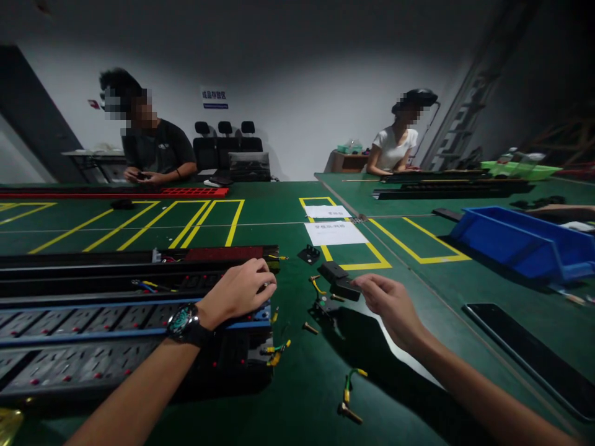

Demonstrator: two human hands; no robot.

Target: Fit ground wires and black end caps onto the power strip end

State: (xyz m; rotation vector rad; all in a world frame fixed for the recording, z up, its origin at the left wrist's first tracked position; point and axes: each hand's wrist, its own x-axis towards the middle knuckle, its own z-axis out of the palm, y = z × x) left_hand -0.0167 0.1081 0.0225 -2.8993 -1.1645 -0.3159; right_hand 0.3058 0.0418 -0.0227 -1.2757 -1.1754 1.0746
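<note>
My left hand, with a watch on its wrist, is closed over the right end of a blue-edged power strip. Its fingers curl inward, and what they hold is hidden. Between the thumb and fingers of my right hand is a black plastic end piece. Another black piece sits just behind it. Around them on the green table lie a black bracket, a screw and a short green-yellow wire with a bolt. More wire ends stick out of the nearest strip.
A dark phone-like slab lies at the right, in front of a blue bin. White paper labels lie within yellow tape lines. Across the table sit two people; another person's arm reaches in at the right.
</note>
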